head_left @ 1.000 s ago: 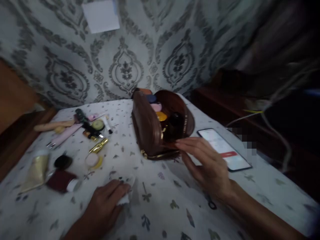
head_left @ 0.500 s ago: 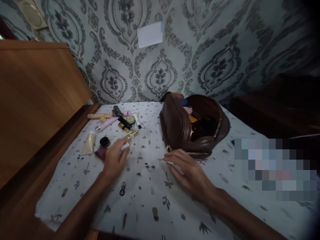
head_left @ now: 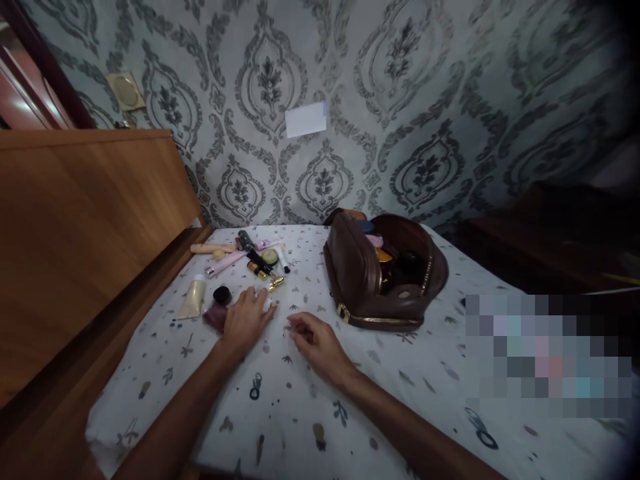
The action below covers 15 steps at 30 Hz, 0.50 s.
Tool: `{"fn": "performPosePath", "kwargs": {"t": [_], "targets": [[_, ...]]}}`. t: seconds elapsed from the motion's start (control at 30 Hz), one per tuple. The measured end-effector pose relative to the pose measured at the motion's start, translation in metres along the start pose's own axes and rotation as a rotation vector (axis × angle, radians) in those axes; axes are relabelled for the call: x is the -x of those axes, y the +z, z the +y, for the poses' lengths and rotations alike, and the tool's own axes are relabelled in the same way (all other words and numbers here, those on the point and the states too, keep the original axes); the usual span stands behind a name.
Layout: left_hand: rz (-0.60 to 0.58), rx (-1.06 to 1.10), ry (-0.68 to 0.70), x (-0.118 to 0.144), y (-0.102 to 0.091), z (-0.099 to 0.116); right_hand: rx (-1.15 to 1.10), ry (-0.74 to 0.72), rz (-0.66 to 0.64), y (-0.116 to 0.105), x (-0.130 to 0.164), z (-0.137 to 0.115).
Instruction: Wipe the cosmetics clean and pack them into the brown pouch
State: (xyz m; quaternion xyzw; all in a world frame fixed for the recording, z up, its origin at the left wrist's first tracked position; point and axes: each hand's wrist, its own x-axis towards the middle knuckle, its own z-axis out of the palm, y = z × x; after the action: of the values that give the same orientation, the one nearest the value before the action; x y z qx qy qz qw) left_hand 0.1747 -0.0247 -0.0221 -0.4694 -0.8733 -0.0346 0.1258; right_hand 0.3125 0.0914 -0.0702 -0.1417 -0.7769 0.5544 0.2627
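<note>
My left hand (head_left: 246,319) lies low over the cloth, fingers stretched forward and slightly apart. A small white item (head_left: 267,304) shows partly beneath its fingertips; its kind is hidden. Beside that hand sit a dark red bottle (head_left: 216,316) and a round black-topped jar (head_left: 222,295). My right hand (head_left: 317,343) is in front of the bag with curled fingers, thumb and forefinger close together around something small and pale that I cannot make out. The brown toiletry bag (head_left: 353,267) stands unzipped, with several items inside, including an orange one (head_left: 384,256).
A cream tube (head_left: 194,298) lies at the left. Behind my left hand are several cosmetics, among them a pink tube (head_left: 226,263), a round green-lidded tin (head_left: 270,257) and a gold piece (head_left: 277,284). A wooden cabinet (head_left: 100,213) borders the left; the patterned wall (head_left: 320,167) rises behind.
My right hand has moved left, away from the bag's front and closer to my left hand. My left hand's fingers have flattened over the white item. The view has tilted upward.
</note>
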Motion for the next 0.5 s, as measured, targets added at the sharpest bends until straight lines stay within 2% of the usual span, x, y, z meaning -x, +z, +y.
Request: {"fn": "performPosePath", "kwargs": {"t": [0.13, 0.23, 0.3, 0.4, 0.5], "targets": [[0.067, 0.242, -0.015, 0.006, 0.000, 0.000, -0.135, 0.051, -0.042, -0.004, 0.004, 0.000], [0.140, 0.572, 0.068, 0.013, 0.001, 0.010, -0.232, 0.048, -0.119, -0.005, 0.003, -0.004], [0.141, 0.738, 0.112, 0.017, 0.000, 0.018, -0.272, 0.016, -0.189, -0.006, 0.003, -0.007], [0.098, 0.836, 0.122, 0.021, -0.001, 0.026, -0.323, 0.019, -0.240, -0.004, 0.004, -0.011], [0.077, 0.819, 0.132, 0.022, -0.001, 0.025, -0.355, 0.051, -0.201, -0.002, 0.005, -0.011]]}}
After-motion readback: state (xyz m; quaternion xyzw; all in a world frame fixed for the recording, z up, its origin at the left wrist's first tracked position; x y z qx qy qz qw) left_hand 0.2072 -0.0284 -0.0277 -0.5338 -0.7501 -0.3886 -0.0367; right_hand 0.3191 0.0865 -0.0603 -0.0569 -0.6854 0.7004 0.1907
